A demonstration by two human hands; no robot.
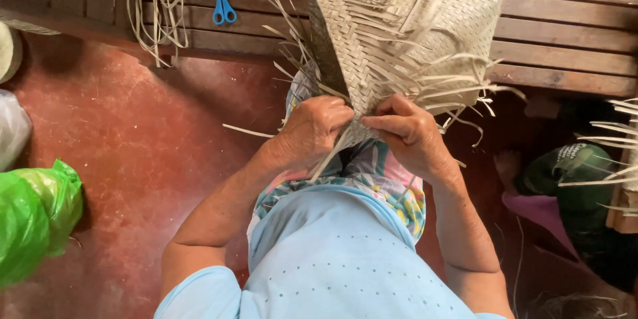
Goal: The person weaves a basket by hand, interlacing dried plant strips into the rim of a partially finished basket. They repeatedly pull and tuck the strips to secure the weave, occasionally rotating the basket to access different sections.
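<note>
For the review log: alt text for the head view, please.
Both hands, left hand and right hand, pinch strips at the lower corner of a half-woven straw basket over the lap. Blue scissors lie on wooden planks behind.

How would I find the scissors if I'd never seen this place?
Look at the wooden bench along the top, behind the woven basket the hands work on. Left of the basket, beside loose pale strips, lie the scissors. Their bright blue handles stand out from all the brown and straw colours.
</note>
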